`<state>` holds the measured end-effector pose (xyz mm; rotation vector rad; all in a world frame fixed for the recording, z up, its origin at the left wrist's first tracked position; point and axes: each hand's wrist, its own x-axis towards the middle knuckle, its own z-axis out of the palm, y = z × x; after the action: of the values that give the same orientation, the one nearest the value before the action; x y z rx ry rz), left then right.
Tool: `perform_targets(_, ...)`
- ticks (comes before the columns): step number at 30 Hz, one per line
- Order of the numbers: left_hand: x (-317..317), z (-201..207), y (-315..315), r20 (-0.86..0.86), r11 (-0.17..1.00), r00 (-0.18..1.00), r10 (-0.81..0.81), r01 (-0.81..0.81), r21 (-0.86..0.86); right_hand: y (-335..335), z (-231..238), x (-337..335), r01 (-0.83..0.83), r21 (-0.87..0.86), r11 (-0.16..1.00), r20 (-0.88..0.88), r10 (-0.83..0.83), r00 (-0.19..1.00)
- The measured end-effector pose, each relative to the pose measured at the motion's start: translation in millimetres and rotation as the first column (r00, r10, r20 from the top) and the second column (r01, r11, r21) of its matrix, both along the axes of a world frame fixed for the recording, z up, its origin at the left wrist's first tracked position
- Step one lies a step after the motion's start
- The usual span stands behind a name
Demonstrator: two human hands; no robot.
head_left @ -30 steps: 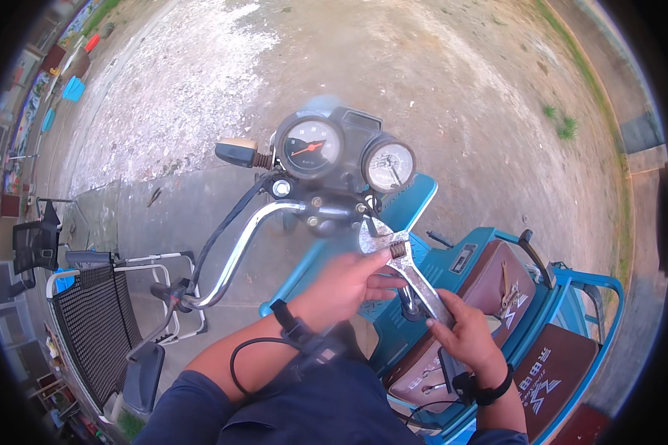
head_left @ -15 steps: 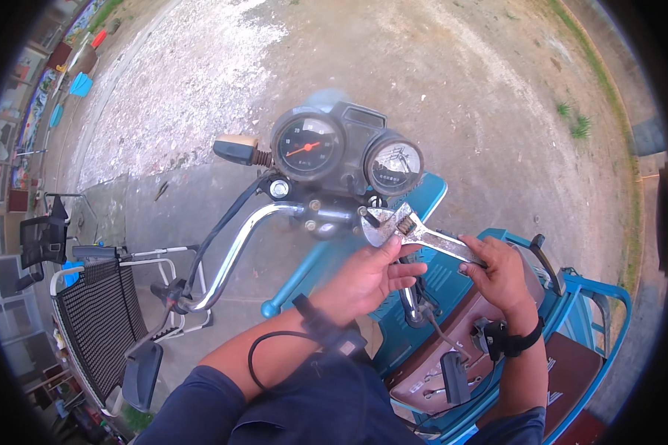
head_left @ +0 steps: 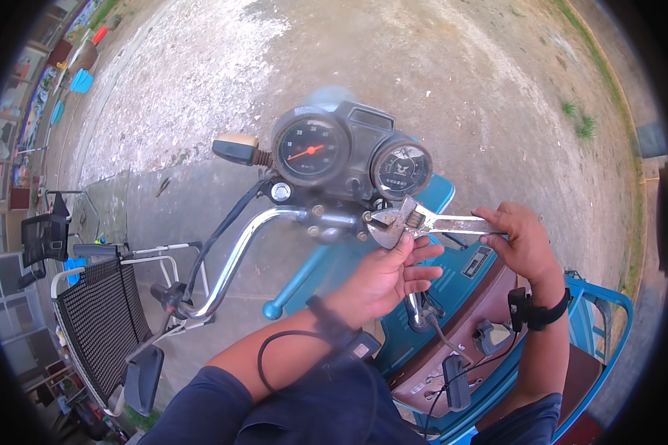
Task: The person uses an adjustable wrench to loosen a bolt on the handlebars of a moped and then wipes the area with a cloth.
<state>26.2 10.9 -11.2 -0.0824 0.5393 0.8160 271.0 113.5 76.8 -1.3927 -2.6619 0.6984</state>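
Note:
A worn silver adjustable wrench lies nearly level across the right side of a vehicle's handlebar clamp. My right hand is closed around the end of its handle. At the wrench head, my left hand pinches with thumb and index finger, its other fingers loosely stretched out. The jaws are at a bolt on the clamp; whether they grip it I cannot tell. The chrome handlebar curves down to the left. Beyond the clamp sit a speedometer and a smaller round gauge.
A turn signal sticks out left of the gauges. Mirrors hang below both grips. Small tools lie on the brown panel of the blue body at right. A folding chair stands left; gravel lies ahead.
The wrench handle has swung away from me to nearly level, carried by my right hand up and to the right. My left hand has shifted slightly right with the wrench head.

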Motion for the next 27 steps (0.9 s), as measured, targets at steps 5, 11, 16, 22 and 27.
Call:
perform_targets(5, 1, -3, 1, 0.021, 1.000, 1.000, 0.001, -0.001, 0.005, 6, 7, -3, -0.024, 0.028, 0.999, 0.042, 0.022, 0.999)
perform_targets(11, 2, -7, -3, 0.011, 1.000, 1.000, -0.023, 0.023, 0.002, 3, -3, 2, -0.016, 0.013, 1.000, 0.003, 0.016, 1.000)
perform_targets(16, 3, -10, -2, 0.033, 1.000, 0.999, -0.007, 0.007, -0.002, 8, -6, 1, -0.004, 0.018, 1.000, -0.023, 0.004, 1.000)
perform_targets(22, 2, -8, 0, 0.003, 1.000, 1.000, -0.020, 0.020, -0.015, 20, -17, 1, -0.047, 0.058, 0.997, -0.075, 0.051, 0.996)
perform_targets(27, 2, -8, 2, -0.010, 1.000, 1.000, -0.018, 0.018, -0.026, 21, -34, -9, -0.048, -0.093, 0.994, -0.182, 0.031, 0.983)
